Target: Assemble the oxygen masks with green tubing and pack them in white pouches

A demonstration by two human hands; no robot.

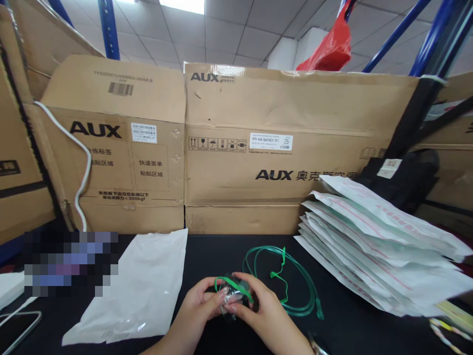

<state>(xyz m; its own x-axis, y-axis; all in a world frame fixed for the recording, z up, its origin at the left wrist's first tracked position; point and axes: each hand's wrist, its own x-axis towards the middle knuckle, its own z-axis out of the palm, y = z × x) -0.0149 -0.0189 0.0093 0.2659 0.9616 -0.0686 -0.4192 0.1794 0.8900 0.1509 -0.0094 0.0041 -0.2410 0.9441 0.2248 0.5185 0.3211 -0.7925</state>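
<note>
A clear plastic oxygen mask [232,298] with a green elastic strap is between both hands, low in the centre of the head view. My left hand [201,303] is closed on its left side, with thumb and fingers pinching the clear plastic. From the right, my right hand [260,303] curls around it, thumb in front and fingers behind. Much of the mask is hidden by the fingers. Just beyond my right hand lies a loose coil of green tubing [308,283] with a connector at its end. A thin green strap [284,276] lies across the coil.
To the left lies a flat white packet [144,281]. On the right, a leaning stack of white printed packets [373,256] rises from the black table [214,251]. Cardboard boxes [240,182] wall off the back. A white cable [86,167] hangs at left.
</note>
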